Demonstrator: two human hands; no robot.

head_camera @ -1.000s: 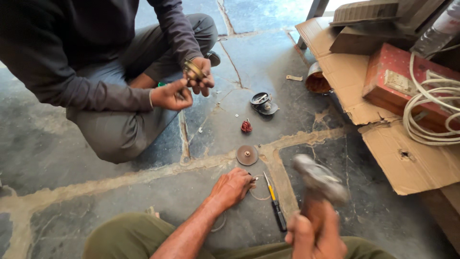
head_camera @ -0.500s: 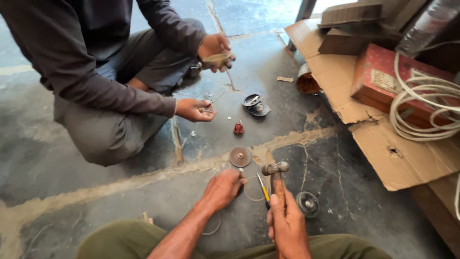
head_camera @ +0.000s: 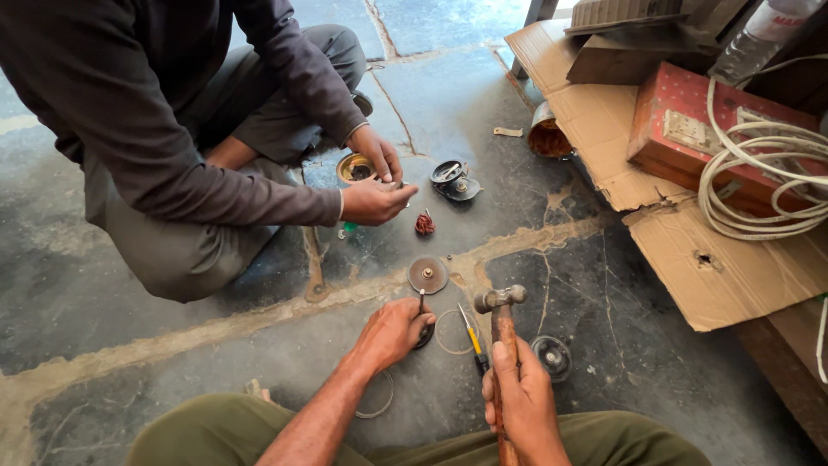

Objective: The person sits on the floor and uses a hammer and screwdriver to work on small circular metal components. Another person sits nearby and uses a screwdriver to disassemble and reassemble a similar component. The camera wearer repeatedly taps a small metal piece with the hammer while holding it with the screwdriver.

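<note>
Right hand (head_camera: 522, 401) closed around the wooden handle of a hammer (head_camera: 502, 332), head up and just above the knuckles, poised over the stone floor (head_camera: 604, 345); left hand (head_camera: 392, 332) pinched shut on a thin punch (head_camera: 421, 304) stood on a small dark part (head_camera: 424, 336) under the fingertips; by the look of it, the striking step of a dismantling job, punch set and hammer not yet brought down; next move seems to call for a short, square blow on the punch top, fingers kept low and steady; beyond the punch tip, a round metal disc (head_camera: 428, 274); between the two grips, a wire ring (head_camera: 454, 331) and a yellow-handled screwdriver (head_camera: 471, 340); just right of the hammer, a dark round cap (head_camera: 552, 355); farther off, another person's hands (head_camera: 375, 185) over a small cup-like part; dark part mostly hidden by fingers, kind hard to tell; hammer handle end cut off at the frame edge
</note>
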